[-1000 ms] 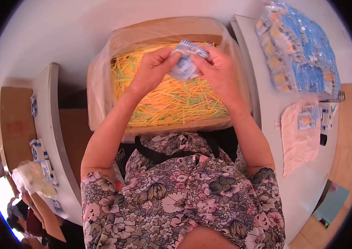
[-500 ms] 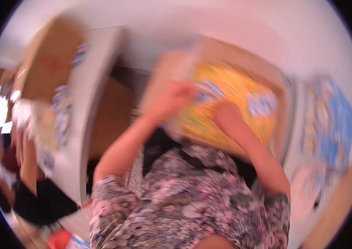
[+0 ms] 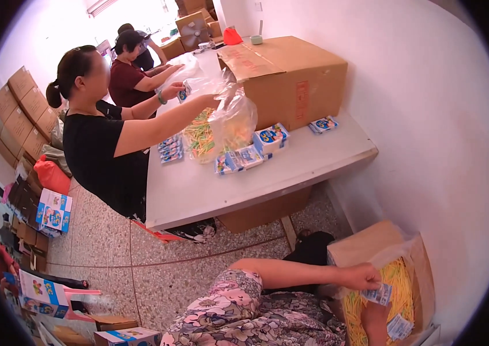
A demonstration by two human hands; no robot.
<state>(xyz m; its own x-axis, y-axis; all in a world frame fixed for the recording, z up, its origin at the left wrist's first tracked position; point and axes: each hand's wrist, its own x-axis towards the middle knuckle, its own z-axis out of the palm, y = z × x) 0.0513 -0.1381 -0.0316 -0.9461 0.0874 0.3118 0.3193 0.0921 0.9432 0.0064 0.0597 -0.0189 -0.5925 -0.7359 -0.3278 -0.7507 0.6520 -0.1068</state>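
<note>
Changed within the last second: view swung leftward, off the brown cardboard box (image 3: pixel 362 245) with translucent plastic liner, toward a long white flat-topped desk (image 3: pixel 198 193). Small flat blue-and-white plastic packet (image 3: pixel 378 294): over the thin yellow-orange sticks (image 3: pixel 396 274) in the box, pinched in the grip of the left hand (image 3: pixel 362 278); handling apparently unfinished. Right hand (image 3: pixel 375 317): just below the packet, fingers hidden, state of grip not tellable. Similar second packet (image 3: pixel 400 327): on the sticks. On the desk: clear plastic bag (image 3: pixel 238 124), blue-and-white packet stack (image 3: pixel 271 135), large brown cardboard carton (image 3: pixel 296 86). Alongside: black-topped co-worker (image 3: pixel 103 138). Beneath: speckled grey floor (image 3: pixel 169 282).
</note>
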